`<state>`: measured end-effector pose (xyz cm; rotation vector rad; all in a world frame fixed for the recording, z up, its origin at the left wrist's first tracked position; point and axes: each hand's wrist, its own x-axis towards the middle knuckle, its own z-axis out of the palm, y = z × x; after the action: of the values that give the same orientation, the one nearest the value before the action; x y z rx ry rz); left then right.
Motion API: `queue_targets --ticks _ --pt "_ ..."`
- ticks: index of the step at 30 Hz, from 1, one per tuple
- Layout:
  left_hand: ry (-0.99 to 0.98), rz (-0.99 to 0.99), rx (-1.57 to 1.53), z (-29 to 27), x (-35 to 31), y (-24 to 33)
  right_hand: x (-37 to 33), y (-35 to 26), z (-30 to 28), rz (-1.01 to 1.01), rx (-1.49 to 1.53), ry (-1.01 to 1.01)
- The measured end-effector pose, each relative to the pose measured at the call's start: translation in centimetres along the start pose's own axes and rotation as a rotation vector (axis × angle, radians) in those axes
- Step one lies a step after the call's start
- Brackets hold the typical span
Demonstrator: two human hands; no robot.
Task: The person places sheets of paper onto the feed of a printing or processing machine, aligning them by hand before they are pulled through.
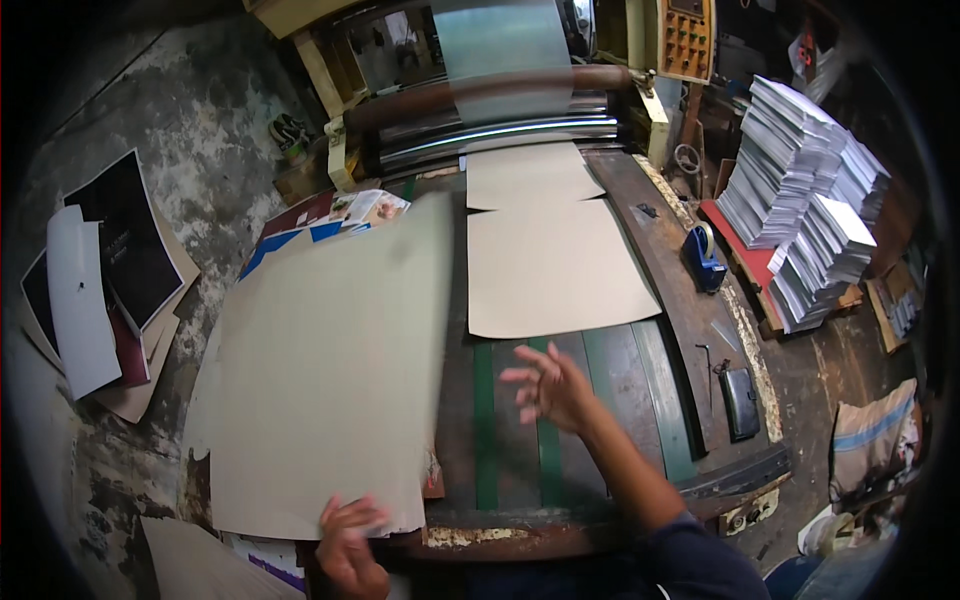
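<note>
My left hand (350, 545) is at the near edge of a large grey-beige cardboard sheet (320, 390), its fingers stretched over that edge and smeared by motion. The sheet lies at the left of the machine's table, and its right edge is blurred. Over the table's green belts (548, 465) hovers my right hand (550, 390), fingers apart and holding nothing. Just beyond it, a cardboard sheet (555, 270) lies flat on the belts. Another cardboard sheet (530, 175) lies beyond that, its far edge at the metal rollers (500, 137).
A blue tape dispenser (704, 258), an Allen key (706, 375) and a black case (740, 404) lie along the table's right side. Tall paper stacks (785, 170) stand at the right. Black printed sheets (130, 240) lean at the left. A control panel (686, 38) is at the far right.
</note>
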<state>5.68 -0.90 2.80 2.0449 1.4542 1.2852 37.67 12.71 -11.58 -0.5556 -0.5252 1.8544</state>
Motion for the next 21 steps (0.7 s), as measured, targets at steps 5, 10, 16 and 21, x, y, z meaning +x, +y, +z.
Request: queue_targets --ticks 5,10,16,21 --pt "-0.421 0.247 0.141 0.2 0.0 1.4 -10.4 1.6 6.8 0.184 -0.428 -0.105" --pt "-0.336 0.139 0.214 -2.3 1.4 -0.4 -13.3 7.1 2.6 0.208 -0.214 0.165" --pt "-0.338 0.026 0.114 -3.8 1.8 -4.5 -16.4 13.7 -0.2 0.252 -0.055 0.404" --pt "-0.342 -0.106 -0.048 -4.2 1.7 -5.6 -14.1 12.8 -0.1 0.254 0.006 0.506"
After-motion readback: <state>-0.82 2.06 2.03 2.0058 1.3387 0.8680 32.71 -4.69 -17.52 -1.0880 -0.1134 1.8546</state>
